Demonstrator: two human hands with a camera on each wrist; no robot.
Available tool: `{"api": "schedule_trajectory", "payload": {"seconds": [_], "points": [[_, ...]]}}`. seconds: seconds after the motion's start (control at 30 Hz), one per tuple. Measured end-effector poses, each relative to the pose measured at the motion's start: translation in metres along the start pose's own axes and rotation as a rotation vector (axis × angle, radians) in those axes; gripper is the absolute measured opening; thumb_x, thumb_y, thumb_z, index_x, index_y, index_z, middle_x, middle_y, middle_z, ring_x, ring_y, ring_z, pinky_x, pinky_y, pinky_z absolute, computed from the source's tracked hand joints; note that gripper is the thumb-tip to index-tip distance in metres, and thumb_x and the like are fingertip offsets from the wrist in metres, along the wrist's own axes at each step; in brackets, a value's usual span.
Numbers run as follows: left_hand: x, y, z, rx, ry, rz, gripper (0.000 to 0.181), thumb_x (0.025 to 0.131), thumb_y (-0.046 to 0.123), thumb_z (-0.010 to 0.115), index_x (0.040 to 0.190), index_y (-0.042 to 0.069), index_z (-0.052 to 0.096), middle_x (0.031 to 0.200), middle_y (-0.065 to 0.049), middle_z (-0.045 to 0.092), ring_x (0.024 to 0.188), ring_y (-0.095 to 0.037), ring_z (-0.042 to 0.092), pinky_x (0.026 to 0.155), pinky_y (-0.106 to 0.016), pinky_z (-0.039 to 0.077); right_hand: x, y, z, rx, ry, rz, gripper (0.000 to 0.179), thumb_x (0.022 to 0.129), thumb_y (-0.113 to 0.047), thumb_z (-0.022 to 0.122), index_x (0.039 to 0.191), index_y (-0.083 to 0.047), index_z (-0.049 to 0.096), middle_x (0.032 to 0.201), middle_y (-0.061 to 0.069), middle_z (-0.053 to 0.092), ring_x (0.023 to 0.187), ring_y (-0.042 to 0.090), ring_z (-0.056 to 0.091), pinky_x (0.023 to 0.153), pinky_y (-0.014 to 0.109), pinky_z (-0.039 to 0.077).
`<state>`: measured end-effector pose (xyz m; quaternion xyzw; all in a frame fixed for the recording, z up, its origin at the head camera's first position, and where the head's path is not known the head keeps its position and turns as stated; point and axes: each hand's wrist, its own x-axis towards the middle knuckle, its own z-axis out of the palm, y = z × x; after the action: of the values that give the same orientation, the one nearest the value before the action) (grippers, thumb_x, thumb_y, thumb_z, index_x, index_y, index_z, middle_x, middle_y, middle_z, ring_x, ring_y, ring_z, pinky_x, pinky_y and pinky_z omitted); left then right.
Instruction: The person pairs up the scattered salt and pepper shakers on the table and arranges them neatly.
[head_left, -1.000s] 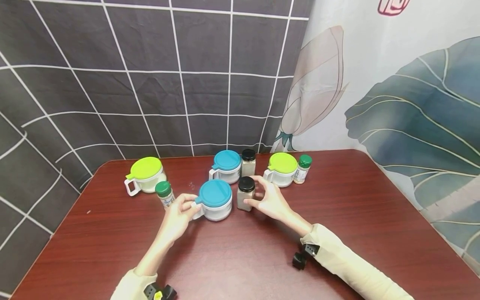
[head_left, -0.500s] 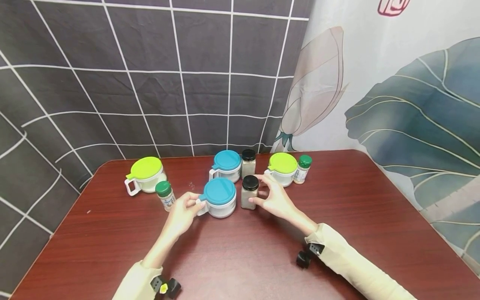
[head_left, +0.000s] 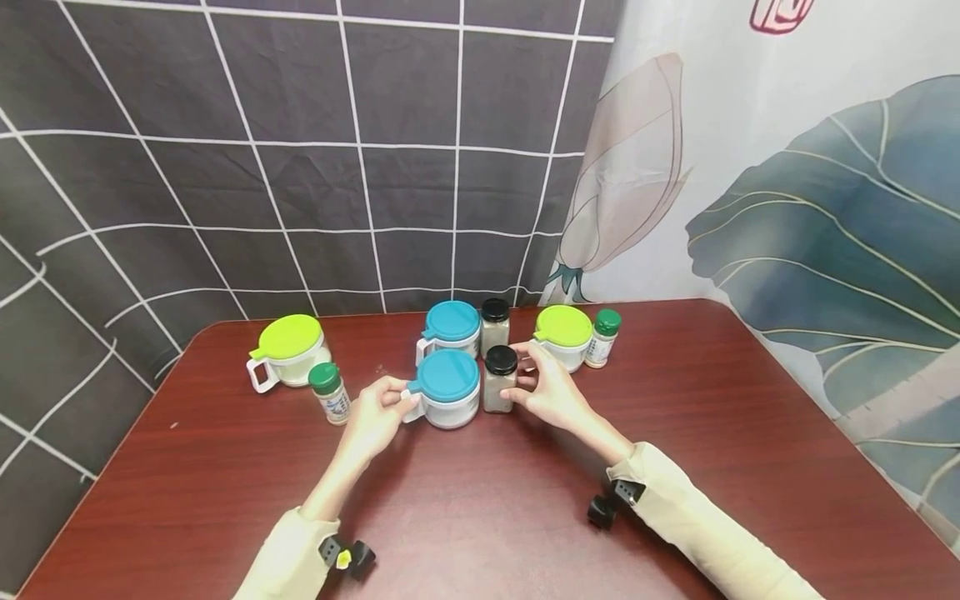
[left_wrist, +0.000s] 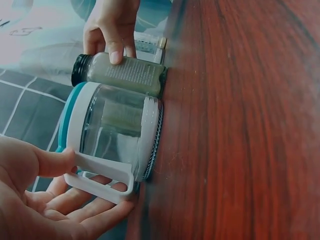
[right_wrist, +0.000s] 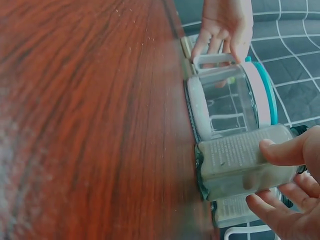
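My left hand (head_left: 375, 414) pinches the white handle (left_wrist: 102, 172) of a clear jar with a blue lid (head_left: 447, 377), thumb on one side and fingers behind. In my right hand (head_left: 553, 392) is a square glass spice jar (head_left: 498, 390) with a black lid and pale powder inside, gripped between thumb and fingers. The two jars stand upright side by side, a narrow gap between them in the head view. Close behind them is a matching pair, a blue-lidded jar (head_left: 452, 320) and a black-lidded spice jar (head_left: 495, 320).
At the left stand a green-lidded jar (head_left: 290, 337) and a green-capped shaker (head_left: 335, 402), close by my left hand. Another green-lidded jar (head_left: 564, 327) and shaker (head_left: 602, 340) stand behind my right hand. The wooden table (head_left: 480, 500) ends at a grey gridded cloth (head_left: 300, 192).
The front blue-lidded jar has moved right and back with my left hand. The black-lidded spice jar has shifted slightly right and back in my right hand. The other jars stay put.
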<state>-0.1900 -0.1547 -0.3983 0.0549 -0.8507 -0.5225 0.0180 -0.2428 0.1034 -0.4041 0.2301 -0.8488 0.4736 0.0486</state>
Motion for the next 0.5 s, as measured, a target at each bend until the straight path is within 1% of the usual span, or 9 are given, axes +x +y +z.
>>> {"api": "schedule_trajectory", "payload": {"seconds": [0.2,0.5], "points": [[0.0041,0.0005,0.0018,0.013,-0.010,0.017,0.020,0.088,0.010,0.066,0.105,-0.001,0.065,0.108,-0.023,0.070,0.105,-0.034,0.067,0.092,-0.046,0.051,0.0020,0.0007,-0.0011,-0.037,0.001,-0.002,0.058,0.073,0.004,0.079,0.124,0.004,0.051,0.116,0.021,0.059,0.102,0.033,0.061,0.086,0.039,0.055],[0.0081,0.0005,0.0051,0.008,-0.007,0.019,0.022,0.088,0.011,0.066,0.106,-0.001,0.064,0.106,-0.023,0.070,0.104,-0.034,0.067,0.091,-0.046,0.051,0.0050,-0.0035,-0.0054,-0.099,-0.029,-0.003,0.059,0.073,0.001,0.080,0.125,0.005,0.052,0.113,0.020,0.061,0.100,0.031,0.062,0.085,0.040,0.055]]}}
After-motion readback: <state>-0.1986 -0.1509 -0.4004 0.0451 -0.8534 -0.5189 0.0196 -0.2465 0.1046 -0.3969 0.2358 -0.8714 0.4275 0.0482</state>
